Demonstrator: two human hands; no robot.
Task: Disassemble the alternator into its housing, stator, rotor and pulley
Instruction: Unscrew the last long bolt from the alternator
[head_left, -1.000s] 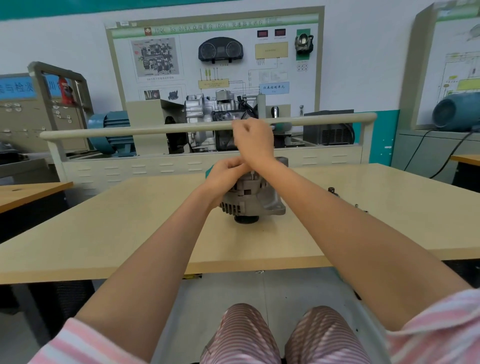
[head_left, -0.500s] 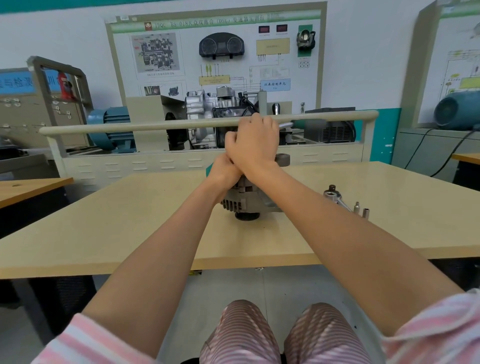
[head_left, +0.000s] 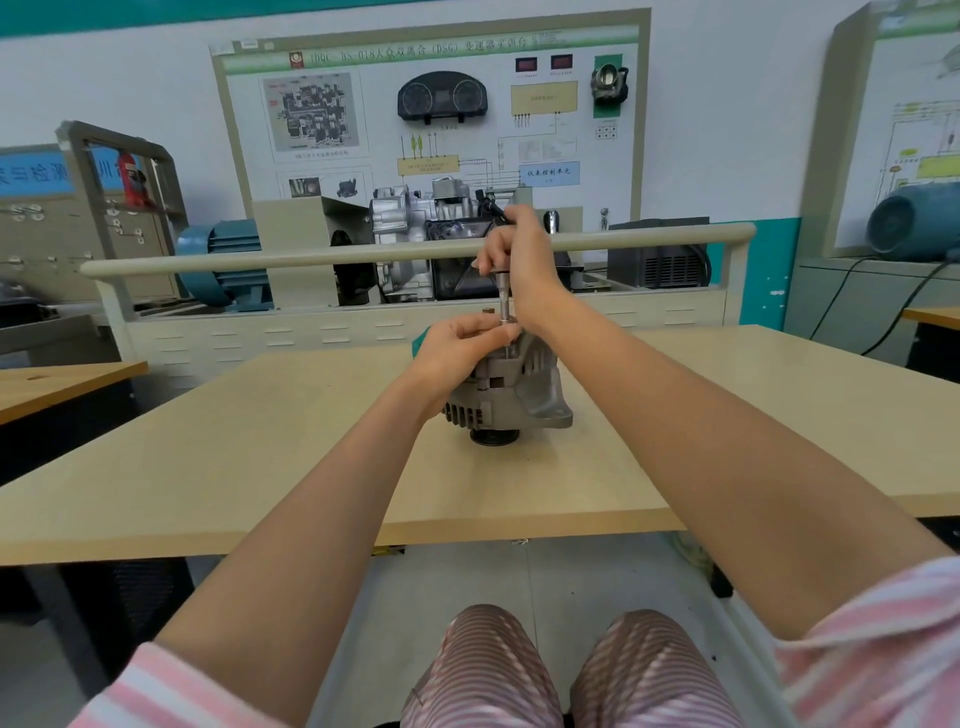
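Note:
The grey alternator (head_left: 511, 400) stands on its black pulley (head_left: 492, 435) in the middle of the beige table (head_left: 260, 452). A slim metal socket driver (head_left: 504, 301) stands upright on the top of the housing. My right hand (head_left: 519, 265) grips the driver's upper end from above. Lower down, my left hand (head_left: 462, 345) rests on the alternator's top and pinches the driver's lower end with its fingertips. The fastener under the tool is hidden.
A beige rail (head_left: 363, 252) runs along the table's far side. Behind it stand a gearbox training rig (head_left: 431, 234), a blue motor (head_left: 223, 260) and a wall display board (head_left: 431, 104). A small green object (head_left: 418, 343) peeks out behind my left hand.
My right hand has risen from on top of the left hand, uncovering the driver shaft. The loose sockets seen on the table to the right are now hidden by my right forearm.

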